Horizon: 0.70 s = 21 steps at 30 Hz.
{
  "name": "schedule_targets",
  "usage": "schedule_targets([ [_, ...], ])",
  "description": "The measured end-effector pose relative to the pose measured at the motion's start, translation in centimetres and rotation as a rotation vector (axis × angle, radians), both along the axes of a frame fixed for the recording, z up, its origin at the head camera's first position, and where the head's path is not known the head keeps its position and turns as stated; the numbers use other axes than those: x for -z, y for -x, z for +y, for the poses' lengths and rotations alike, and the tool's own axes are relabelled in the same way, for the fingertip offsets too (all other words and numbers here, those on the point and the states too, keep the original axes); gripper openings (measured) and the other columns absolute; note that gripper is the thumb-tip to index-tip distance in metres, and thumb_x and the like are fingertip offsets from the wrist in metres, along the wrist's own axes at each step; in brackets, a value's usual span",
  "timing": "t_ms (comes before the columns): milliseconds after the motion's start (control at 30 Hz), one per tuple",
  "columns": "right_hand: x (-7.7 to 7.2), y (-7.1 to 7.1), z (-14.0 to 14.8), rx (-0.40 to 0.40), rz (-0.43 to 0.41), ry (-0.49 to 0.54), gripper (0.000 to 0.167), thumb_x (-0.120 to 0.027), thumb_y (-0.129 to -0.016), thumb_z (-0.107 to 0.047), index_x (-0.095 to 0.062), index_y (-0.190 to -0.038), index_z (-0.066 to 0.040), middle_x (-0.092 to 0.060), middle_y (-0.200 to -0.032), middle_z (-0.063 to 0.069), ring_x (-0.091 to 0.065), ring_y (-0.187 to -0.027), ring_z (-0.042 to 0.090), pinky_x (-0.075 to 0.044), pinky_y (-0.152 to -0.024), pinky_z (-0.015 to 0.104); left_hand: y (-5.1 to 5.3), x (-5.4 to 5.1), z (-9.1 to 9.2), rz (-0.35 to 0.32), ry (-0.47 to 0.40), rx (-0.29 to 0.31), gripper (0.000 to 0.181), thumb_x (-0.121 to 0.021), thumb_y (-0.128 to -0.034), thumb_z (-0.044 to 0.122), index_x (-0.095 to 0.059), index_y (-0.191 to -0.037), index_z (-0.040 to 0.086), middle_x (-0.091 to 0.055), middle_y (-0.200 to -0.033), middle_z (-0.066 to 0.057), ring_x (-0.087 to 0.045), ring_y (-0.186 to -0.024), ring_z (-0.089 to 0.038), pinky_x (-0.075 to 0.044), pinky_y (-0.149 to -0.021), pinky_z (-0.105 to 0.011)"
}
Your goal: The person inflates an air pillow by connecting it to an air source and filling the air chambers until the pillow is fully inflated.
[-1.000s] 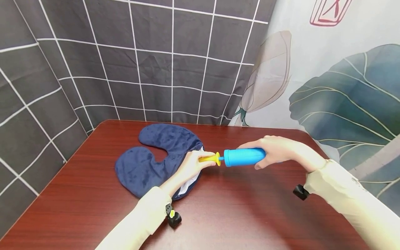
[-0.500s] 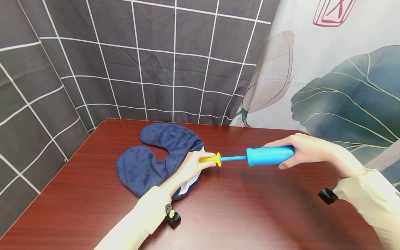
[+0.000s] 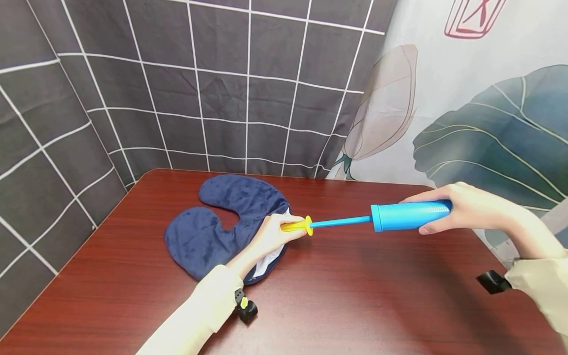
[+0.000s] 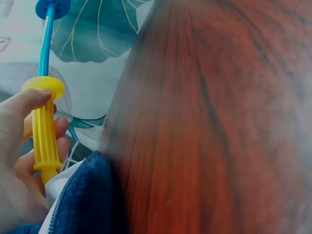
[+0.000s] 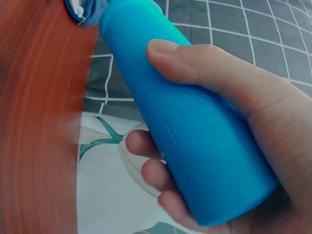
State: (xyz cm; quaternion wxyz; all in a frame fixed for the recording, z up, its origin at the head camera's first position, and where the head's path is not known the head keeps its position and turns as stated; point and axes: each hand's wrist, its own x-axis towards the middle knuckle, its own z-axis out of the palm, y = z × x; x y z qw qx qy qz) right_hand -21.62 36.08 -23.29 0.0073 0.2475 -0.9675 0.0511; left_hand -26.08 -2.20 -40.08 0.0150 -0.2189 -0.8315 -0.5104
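A hand pump lies stretched between both hands, its blue rod [image 3: 341, 222] drawn well out of the blue barrel [image 3: 401, 216]. My left hand [image 3: 269, 235] grips the yellow pump handle [image 4: 45, 131], thumb near its flange. Around the barrel, my right hand [image 3: 472, 209] holds on with the thumb on one side and curled fingers on the other, plain in the right wrist view. Beneath the left hand is a navy plush U-shaped neck pillow [image 3: 199, 236]; its zipped edge [image 4: 63, 195] gapes and shows white material. The left hand hides part of that opening.
A dark red wooden table [image 3: 319, 305] bears the pillow. Behind it hangs a dark grid-patterned cloth [image 3: 217, 93], and to the right a white cloth [image 3: 443, 88] with leaf prints. Black wrist cameras sit on both cuffs.
My right hand has moved right with the barrel, so the rod, barely showing a second ago, is now long. The left hand and the handle have stayed nearly in place.
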Motion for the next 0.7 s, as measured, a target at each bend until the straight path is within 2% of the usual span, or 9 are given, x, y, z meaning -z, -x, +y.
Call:
schedule_targets([
  [267, 1.0, 0.1, -0.5, -0.028, -0.004, 0.051, 0.059, -0.088, -0.069, -0.042, -0.067, -0.124, -0.034, -0.068, -0.096, -0.014, -0.053, -0.077, 0.0, -0.041, -0.063, 0.023, -0.1, 0.0, 0.1, 0.041, 0.01, 0.021, 0.044, -0.079, -0.0836, 0.024, -0.07, -0.122, 0.006, -0.074, -0.116, -0.009, -0.069, -0.107, -0.021, -0.054, -0.089, -0.025],
  [700, 1.5, 1.4, -4.5, -0.067, -0.046, 0.064, 0.055, -0.085, -0.071, -0.047, -0.07, -0.121, -0.029, -0.07, -0.092, -0.014, -0.056, -0.074, 0.003, -0.042, -0.063, 0.024, -0.1, -0.1, 0.3, 0.009, -0.048, 0.043, 0.042, -0.076, -0.086, 0.021, -0.069, -0.124, 0.005, -0.073, -0.118, -0.01, -0.069, -0.111, -0.02, -0.052, -0.094, -0.025],
])
